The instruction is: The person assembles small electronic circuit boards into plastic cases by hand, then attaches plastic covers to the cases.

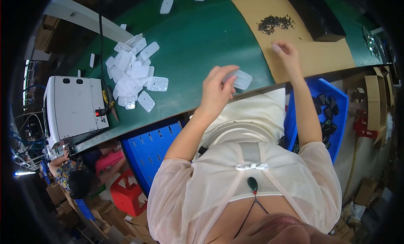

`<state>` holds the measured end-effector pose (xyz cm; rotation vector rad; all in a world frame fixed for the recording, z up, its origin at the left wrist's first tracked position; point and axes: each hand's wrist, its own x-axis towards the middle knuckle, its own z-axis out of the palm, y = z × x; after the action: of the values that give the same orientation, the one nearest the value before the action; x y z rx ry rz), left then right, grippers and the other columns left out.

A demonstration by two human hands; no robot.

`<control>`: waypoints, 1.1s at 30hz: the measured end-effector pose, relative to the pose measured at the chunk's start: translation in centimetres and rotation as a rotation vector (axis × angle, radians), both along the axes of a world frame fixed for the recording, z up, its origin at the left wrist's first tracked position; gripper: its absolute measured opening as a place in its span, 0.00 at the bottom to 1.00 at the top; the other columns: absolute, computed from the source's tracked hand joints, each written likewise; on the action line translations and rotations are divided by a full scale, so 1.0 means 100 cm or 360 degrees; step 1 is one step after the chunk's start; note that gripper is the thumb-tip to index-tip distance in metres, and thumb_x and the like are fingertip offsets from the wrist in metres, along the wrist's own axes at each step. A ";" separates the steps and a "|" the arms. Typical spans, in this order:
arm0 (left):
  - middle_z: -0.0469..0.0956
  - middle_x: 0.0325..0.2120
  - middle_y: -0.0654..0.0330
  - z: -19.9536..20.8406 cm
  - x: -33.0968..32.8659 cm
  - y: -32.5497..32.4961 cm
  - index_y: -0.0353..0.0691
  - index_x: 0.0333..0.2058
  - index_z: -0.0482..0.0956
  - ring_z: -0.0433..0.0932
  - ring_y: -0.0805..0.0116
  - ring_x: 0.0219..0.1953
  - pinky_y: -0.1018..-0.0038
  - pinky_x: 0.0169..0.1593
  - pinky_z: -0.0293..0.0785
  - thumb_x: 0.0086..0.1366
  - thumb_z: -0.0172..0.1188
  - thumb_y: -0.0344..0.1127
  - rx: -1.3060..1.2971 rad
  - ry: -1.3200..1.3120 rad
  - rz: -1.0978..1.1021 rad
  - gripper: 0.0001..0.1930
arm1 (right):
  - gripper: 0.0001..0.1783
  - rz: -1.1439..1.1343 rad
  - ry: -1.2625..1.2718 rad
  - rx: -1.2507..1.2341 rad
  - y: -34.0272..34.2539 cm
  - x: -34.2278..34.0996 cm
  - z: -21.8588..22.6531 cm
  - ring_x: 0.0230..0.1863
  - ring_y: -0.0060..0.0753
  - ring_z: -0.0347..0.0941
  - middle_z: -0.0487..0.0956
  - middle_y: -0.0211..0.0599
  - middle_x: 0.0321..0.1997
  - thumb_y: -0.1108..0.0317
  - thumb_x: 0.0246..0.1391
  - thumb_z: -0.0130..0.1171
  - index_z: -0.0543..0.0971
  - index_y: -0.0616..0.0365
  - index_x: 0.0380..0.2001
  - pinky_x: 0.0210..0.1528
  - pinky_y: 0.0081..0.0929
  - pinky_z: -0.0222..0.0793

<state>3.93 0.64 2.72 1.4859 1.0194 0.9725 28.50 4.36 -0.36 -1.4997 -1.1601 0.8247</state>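
Note:
My left hand (217,87) is at the near edge of the green table, its thumb and fingers closed round the left end of a translucent white plastic plate (243,80) with rounded corners. To the right, my right hand (288,58) is over a sheet of tan cardboard (313,56). Its thumb and fingertips are pinched together, and anything between them is too small to make out. Beyond that hand lies a heap of small dark screws (274,24) on the cardboard. A loose pile of similar white plates (132,73) covers part of the table at the left.
A black box (317,16) stands on the cardboard. A white machine (75,107) and yellow-handled pliers (107,98) are at the left. Below the table are a blue bin (341,113) of dark parts and a blue slotted panel (153,147). Another person (80,176) sits lower left by a red stool (128,195).

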 end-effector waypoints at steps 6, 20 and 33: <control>0.68 0.27 0.62 -0.013 0.029 0.005 0.40 0.39 0.78 0.70 0.77 0.19 0.83 0.20 0.67 0.58 0.53 0.22 0.0439 0.0166 -0.0006 0.11 | 0.13 0.0112 0.0781 0.0078 -0.057 -0.048 0.029 0.30 0.22 0.70 0.77 0.37 0.32 0.75 0.49 0.58 0.71 0.65 0.39 0.35 0.17 0.68; 0.70 0.26 0.60 -0.004 0.028 -0.005 0.34 0.32 0.78 0.72 0.77 0.18 0.81 0.18 0.67 0.55 0.57 0.21 0.0288 -0.0010 -0.0035 0.06 | 0.07 0.0184 -0.0154 0.0345 -0.080 -0.072 0.039 0.32 0.24 0.71 0.75 0.35 0.34 0.77 0.47 0.59 0.76 0.62 0.33 0.32 0.19 0.67; 0.73 0.34 0.54 -0.010 0.021 -0.008 0.29 0.43 0.67 0.78 0.70 0.28 0.78 0.33 0.77 0.61 0.51 0.22 -0.0500 -0.0596 -0.0172 0.11 | 0.05 0.0189 -0.0605 0.0518 -0.086 -0.077 0.041 0.25 0.30 0.66 0.71 0.34 0.24 0.74 0.44 0.61 0.74 0.59 0.24 0.25 0.24 0.63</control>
<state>6.02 -0.17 1.76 1.0403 0.7696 0.9216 20.84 -4.20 3.72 -1.3555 -1.5929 0.4061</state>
